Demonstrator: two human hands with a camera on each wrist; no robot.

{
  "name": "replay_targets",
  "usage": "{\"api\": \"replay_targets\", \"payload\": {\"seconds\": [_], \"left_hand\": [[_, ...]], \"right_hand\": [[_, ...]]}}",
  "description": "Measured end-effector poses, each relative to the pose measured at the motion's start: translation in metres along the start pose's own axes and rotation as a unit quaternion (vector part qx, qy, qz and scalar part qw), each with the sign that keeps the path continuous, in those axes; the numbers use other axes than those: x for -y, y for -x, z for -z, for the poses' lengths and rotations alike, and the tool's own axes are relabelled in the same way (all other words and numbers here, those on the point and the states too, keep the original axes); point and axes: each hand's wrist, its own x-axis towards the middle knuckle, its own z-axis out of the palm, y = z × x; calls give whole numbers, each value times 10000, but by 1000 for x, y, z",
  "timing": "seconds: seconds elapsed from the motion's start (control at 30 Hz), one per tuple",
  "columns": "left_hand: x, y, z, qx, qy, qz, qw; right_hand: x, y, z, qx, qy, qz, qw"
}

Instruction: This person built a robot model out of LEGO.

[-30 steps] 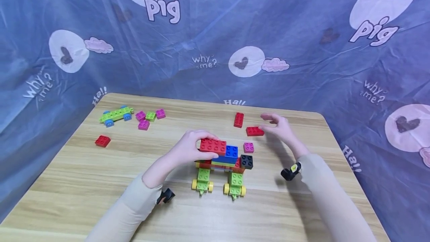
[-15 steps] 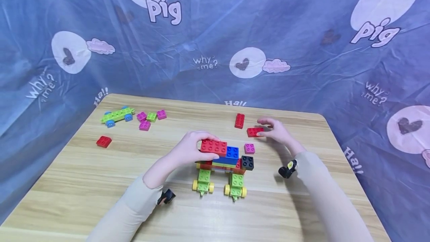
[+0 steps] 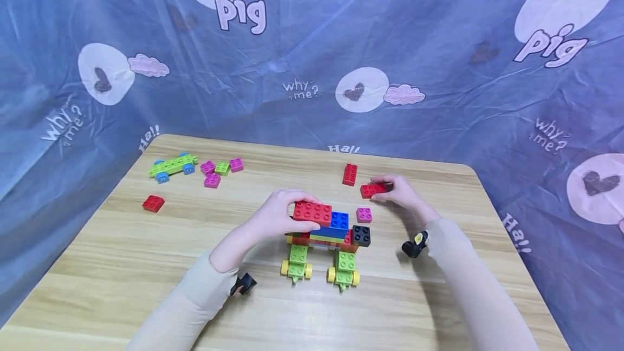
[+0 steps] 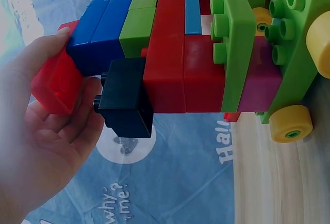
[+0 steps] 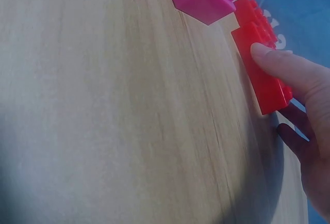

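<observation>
A wheeled toy-brick build (image 3: 327, 242) stands in the middle of the table, with red, blue, black and green bricks over yellow wheels. On its top, my left hand (image 3: 273, 213) holds a red brick (image 3: 312, 212) between thumb and fingers. The left wrist view has this red brick (image 4: 59, 82) against the blue bricks (image 4: 100, 28), its far part hidden by the hand. Farther back on the right, my right hand (image 3: 404, 196) pinches another red brick (image 3: 371, 191) lying on the table. In the right wrist view the thumb (image 5: 273, 61) presses that brick's (image 5: 260, 79) side.
Near the build are a pink brick (image 3: 364, 215) and a third red brick (image 3: 349, 174). At the back left are a green car base (image 3: 173, 166) with blue wheels, several pink and green bricks (image 3: 212, 180), and a lone red brick (image 3: 153, 203). A printed blue cloth (image 3: 244, 107) hangs behind the table.
My right hand has moved left onto the red brick, and its thumb and fingers have closed around it. The left hand has stayed on the build's top brick.
</observation>
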Motion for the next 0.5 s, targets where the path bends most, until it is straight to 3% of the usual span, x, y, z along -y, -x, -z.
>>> {"api": "replay_targets", "payload": {"seconds": [0.5], "left_hand": [[0,0,1,28,-5,4,10000]], "right_hand": [[-4,0,-3,2,221,201,9996]]}}
